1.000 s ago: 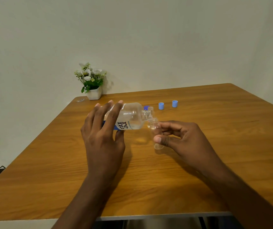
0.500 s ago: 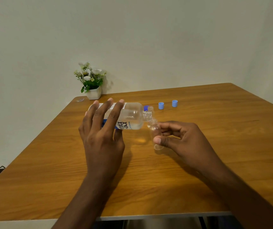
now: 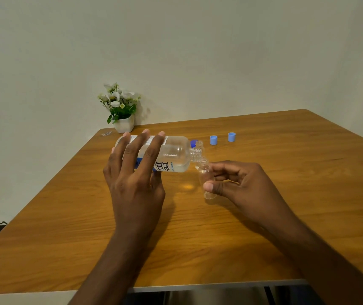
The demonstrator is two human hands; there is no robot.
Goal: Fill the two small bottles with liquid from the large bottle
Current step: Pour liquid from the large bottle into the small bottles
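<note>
The left hand (image 3: 132,183) gripped the large bottle (image 3: 171,154), fingers laid over it and thumb beneath, holding it on its side above the desk (image 3: 297,155). Its open neck met the mouth of the small bottle (image 3: 207,183), which the right hand (image 3: 242,186) pinched, tilted, just beside it. Light blue caps (image 3: 213,140) stood behind.
</note>
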